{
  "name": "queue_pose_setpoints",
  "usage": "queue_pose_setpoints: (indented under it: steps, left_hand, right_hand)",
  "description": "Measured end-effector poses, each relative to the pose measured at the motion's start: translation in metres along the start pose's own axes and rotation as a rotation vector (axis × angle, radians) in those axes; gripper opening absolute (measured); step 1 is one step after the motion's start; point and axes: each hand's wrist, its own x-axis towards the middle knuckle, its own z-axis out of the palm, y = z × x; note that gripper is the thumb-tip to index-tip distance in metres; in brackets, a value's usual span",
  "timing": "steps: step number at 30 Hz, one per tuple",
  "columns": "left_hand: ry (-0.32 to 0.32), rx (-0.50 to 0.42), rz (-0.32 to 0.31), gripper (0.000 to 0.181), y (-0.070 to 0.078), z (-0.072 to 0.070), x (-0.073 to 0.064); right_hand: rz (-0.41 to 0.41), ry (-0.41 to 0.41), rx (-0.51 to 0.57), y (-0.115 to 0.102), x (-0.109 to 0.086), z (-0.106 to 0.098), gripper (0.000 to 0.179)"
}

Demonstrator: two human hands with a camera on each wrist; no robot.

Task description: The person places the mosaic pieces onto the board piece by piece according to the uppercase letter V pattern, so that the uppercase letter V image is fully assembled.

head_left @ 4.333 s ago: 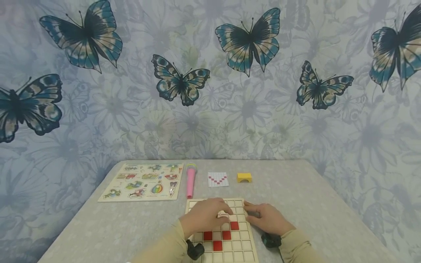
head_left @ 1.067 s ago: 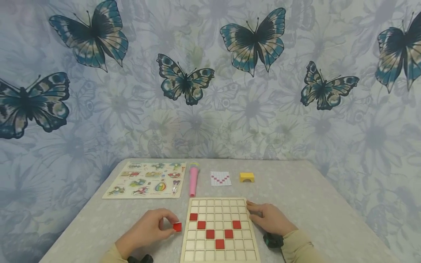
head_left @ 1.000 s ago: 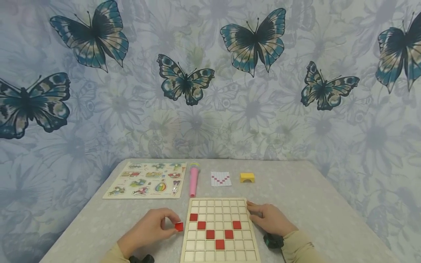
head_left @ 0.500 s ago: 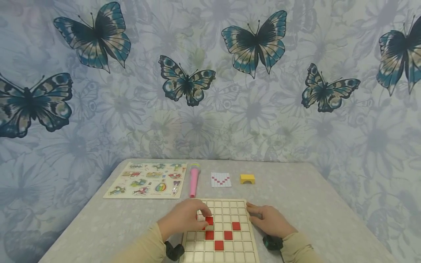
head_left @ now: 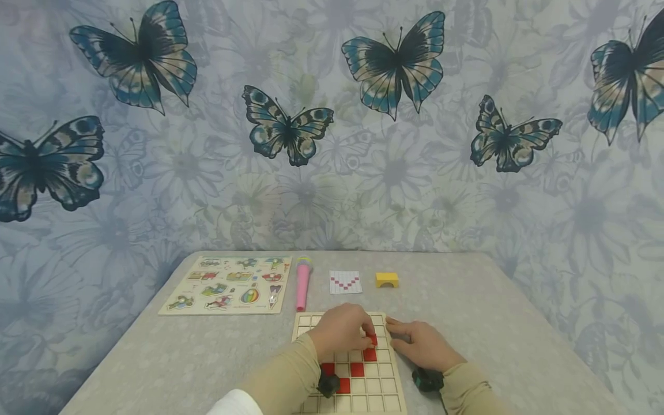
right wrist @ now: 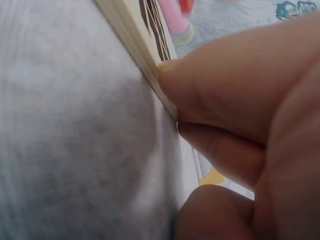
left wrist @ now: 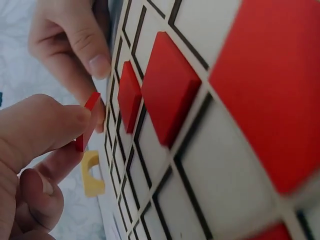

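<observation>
My left hand (head_left: 342,331) pinches a red square tile (left wrist: 89,122) between thumb and fingers. It is over the right part of a pale wooden grid board (head_left: 381,387), and the tile is held just off the surface in the left wrist view. Several red tiles lie in the board's cells, among them one tile (head_left: 357,369) right of the middle and a lower one (head_left: 344,385). The left hand and sleeve hide the board's left cells. My right hand (head_left: 422,344) rests against the board's right edge, its thumb and straight fingers touching the side.
Behind the board lie a pattern card (head_left: 345,282) with a V of pink squares, a yellow arch block (head_left: 387,280) and a pink toy microphone (head_left: 302,285). A picture puzzle board (head_left: 223,288) is at the back left. A butterfly-papered wall (head_left: 332,207) rises behind the table.
The left hand has picked up a red tile left of the board and carried it rightward across the grid to the right-hand columns. The right hand has stayed at the board's edge.
</observation>
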Motion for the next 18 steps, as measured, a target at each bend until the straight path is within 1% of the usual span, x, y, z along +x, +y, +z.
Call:
queue_pose_setpoints:
  steps: [2,4,7,10,18]
  left_hand:
    - [0.006,0.022,-0.006,0.006,0.004,0.003,0.006]
    - [-0.002,0.031,-0.010,0.006,0.005,0.007,0.011]
    - [-0.015,0.020,-0.015,0.005,0.006,0.012,0.014]
    - [-0.025,-0.001,-0.019,0.006,0.006,0.015,0.016]
    - [-0.032,-0.028,-0.030,0.009,0.014,0.016,0.017]
  right_hand:
    - [-0.006,-0.011,0.024,-0.001,-0.001,-0.002,0.043]
    - [-0.012,-0.016,0.045,-0.002,-0.001,-0.003,0.044]
    - [-0.025,-0.019,0.074,-0.002,-0.001,-0.003,0.044]
    - [-0.036,-0.009,0.079,-0.002,-0.001,-0.003,0.044]
    - [-0.016,-0.008,0.020,0.004,0.001,0.000,0.044]
